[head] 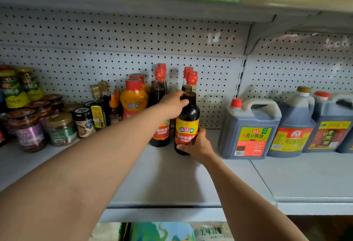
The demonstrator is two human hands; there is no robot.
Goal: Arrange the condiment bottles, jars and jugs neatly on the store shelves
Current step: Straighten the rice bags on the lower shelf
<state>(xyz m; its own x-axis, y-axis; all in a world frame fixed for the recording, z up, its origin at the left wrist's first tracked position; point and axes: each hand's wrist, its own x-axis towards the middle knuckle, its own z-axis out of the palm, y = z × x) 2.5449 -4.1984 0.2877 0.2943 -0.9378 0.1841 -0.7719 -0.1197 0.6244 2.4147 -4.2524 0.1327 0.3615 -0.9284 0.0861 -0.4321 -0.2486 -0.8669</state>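
Note:
A dark soy sauce bottle (pixel 188 118) with a red cap and a red-and-yellow label stands upright on the grey shelf (pixel 162 179). My left hand (pixel 172 104) grips it at the shoulder, below the neck. My right hand (pixel 196 145) holds its lower body and base from the right. A matching bottle (pixel 159 95) stands just to its left, partly hidden by my left arm. More red-capped bottles stand behind both. An orange sauce bottle (pixel 133 100) is further left.
Several jars (pixel 61 128) and small bottles crowd the shelf's left end. Three large dark jugs (pixel 248 126) with handles stand on the right. Bare shelf lies in front of the bottles. Pegboard backs the shelf, another shelf hangs above, and packets (pixel 162 231) lie below.

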